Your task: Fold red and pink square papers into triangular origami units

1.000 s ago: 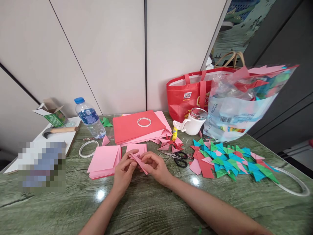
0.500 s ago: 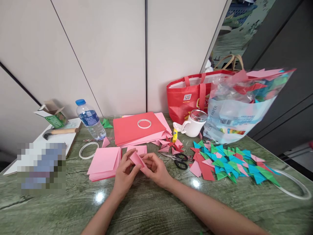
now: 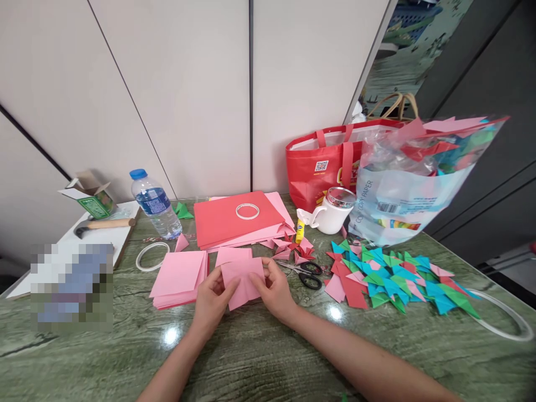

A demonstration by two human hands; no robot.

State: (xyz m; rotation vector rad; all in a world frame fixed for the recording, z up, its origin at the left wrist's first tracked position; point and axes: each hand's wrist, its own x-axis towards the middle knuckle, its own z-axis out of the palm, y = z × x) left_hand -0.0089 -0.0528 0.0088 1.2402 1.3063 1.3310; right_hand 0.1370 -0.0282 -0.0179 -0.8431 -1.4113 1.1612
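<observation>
A pink sheet of origami paper (image 3: 243,273), opened out and showing creases, is held up between my two hands above the table. My left hand (image 3: 210,298) pinches its left side, thumb on the near face. On the right side my right hand (image 3: 275,287) grips it the same way. Left of the hands lies a stack of pink paper squares (image 3: 180,276), and a smaller pink piece (image 3: 233,255) shows just behind the sheet. Black-handled scissors (image 3: 307,273) rest to the right of my right hand.
Folded colored pieces (image 3: 389,273) spread across the right, before a clear bag (image 3: 402,195). A white mug (image 3: 333,215), red bag (image 3: 305,167), red sheets (image 3: 226,220), water bottle (image 3: 156,206) and tape ring (image 3: 142,265) stand around. A hammer (image 3: 109,224) lies left.
The pink paper was folded in half between my fingers; now it is spread open and faces me. My hands have moved slightly apart.
</observation>
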